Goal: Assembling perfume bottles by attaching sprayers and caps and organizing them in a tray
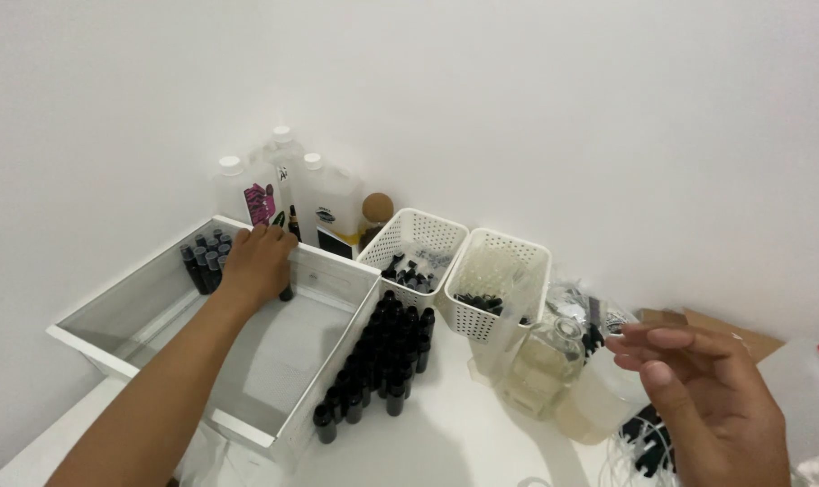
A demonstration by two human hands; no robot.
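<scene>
My left hand (258,263) reaches into the far end of a white open drawer-like tray (157,305), with its fingers closed over a small dark bottle (286,293) that stands near the tray's back wall. A cluster of small dark bottles (207,260) sits in the tray's back left corner, just left of that hand. My right hand (707,401) hovers at the lower right with fingers loosely curled and nothing visible in it, above a clear glass bottle (549,361) of pale liquid.
Several capped black bottles (381,356) stand in rows on the white table beside the tray. Two white perforated baskets (416,236) (504,271) hold small parts. Large white jugs (310,198) and a cork-topped bottle (376,214) line the wall. Clear plastic bags lie at right.
</scene>
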